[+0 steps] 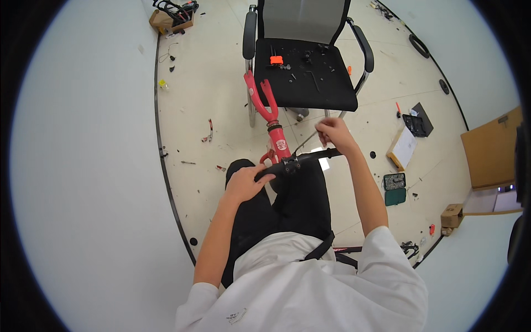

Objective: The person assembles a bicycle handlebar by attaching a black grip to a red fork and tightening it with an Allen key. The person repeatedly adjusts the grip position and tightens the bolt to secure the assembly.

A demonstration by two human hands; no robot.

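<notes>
Across my lap lies a black handlebar (315, 156), clamped by a black stem (291, 164) at the top of a red bike frame (281, 143). The frame's red fork (266, 109) points away and rests against the front of the chair seat. My left hand (246, 181) is closed round the handlebar, left of the stem. Pinched in the fingers of my right hand (335, 133) is a thin metal hex key (306, 143). It slants down to the stem, where its tip meets the clamp; whether it sits in a bolt is too small to tell.
A black office chair (337, 91) stands ahead, with an orange part (276, 60), another hex key (313, 81) and small hardware on its seat. On the floor at right lie an open green case (395, 196), a black toolbox (415, 125) and a cardboard box (452, 215). Loose parts are scattered at left.
</notes>
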